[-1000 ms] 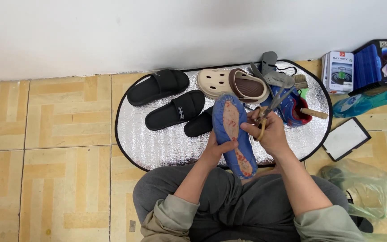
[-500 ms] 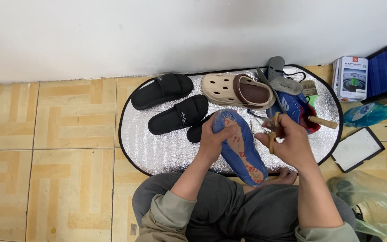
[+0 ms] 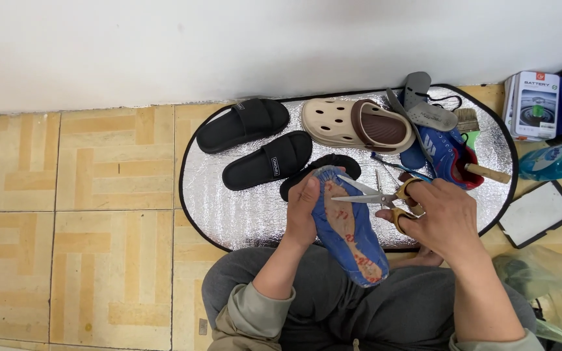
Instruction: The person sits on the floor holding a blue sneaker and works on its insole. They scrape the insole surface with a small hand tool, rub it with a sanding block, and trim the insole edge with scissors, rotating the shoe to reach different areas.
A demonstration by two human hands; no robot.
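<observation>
The blue insole (image 3: 346,227) is held over the lap, above the near edge of the silver mat (image 3: 242,208). The left hand (image 3: 302,211) is clamped on its left edge. The right hand (image 3: 440,218) grips yellow-handled scissors (image 3: 378,197), blades parted at the toe end. Risk: the blades lie near the left fingers; a slip or insole flex could cause a nick or an uneven cut.

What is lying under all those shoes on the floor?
A shiny silver oval mat with black edging lies under the black slides, beige clog and blue sneaker. It rests on tan floor tiles. What the mat covers cannot be seen.
</observation>
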